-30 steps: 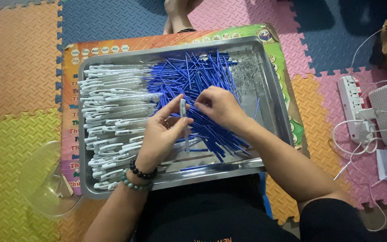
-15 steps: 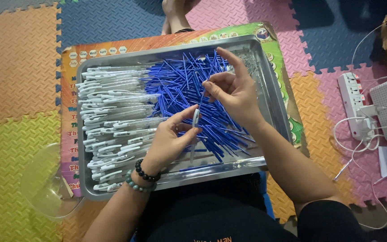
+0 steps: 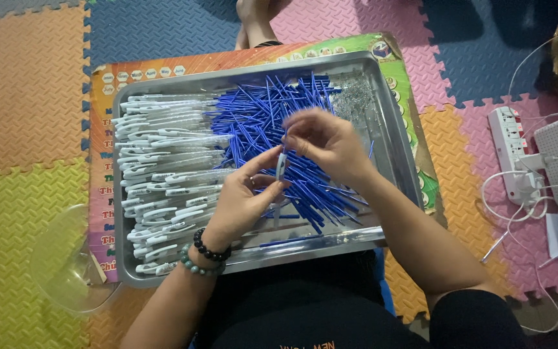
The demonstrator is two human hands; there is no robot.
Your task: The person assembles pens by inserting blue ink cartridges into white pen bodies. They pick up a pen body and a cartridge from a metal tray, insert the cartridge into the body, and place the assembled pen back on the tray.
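A steel tray (image 3: 395, 136) holds a stack of white pen barrels (image 3: 163, 168) on its left and a heap of blue refills (image 3: 272, 123) in the middle. My left hand (image 3: 243, 200), with two bead bracelets at the wrist, pinches one white pen barrel (image 3: 281, 165) upright above the tray. My right hand (image 3: 327, 142) meets the barrel's top end, fingers pinched on a thin blue refill there. A pile of small shiny springs (image 3: 353, 97) lies in the tray's far right corner.
The tray rests on a colourful printed board (image 3: 101, 84) over foam puzzle mats. A clear plastic bowl (image 3: 66, 265) sits at the left front. A white power strip (image 3: 515, 155), a white box with cables and a pen lie to the right.
My right hand has come back from over the refill heap to the top of the barrel held in my left hand. The left hand has stayed nearly in place.
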